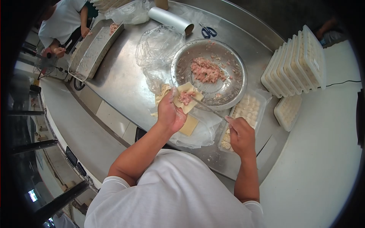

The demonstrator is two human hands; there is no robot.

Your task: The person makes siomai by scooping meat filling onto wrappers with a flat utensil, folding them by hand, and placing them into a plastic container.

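Note:
My left hand (pixel 171 113) holds a square dough wrapper (pixel 195 94) with a lump of pink minced meat (pixel 186 97) on it. In my right hand (pixel 241 135) is the handle of a thin metal spatula (pixel 209 108), its tip at the meat on the wrapper. Just beyond stands a steel bowl (pixel 238 64) with more minced meat (pixel 206 70) inside. More wrappers (pixel 189 125) lie on plastic sheeting beneath my left hand. A plastic tray of filled dumplings (pixel 247 110) sits beside my right hand, which partly covers it.
Clear plastic bags (pixel 157 49), a silver roll (pixel 171 21) and blue scissors (pixel 208 32) lie beyond the bowl. Stacked trays (pixel 294 62) stand at right, near another tray (pixel 288 112). At upper left, a person (pixel 61 22) is beside a long metal tray (pixel 91 51).

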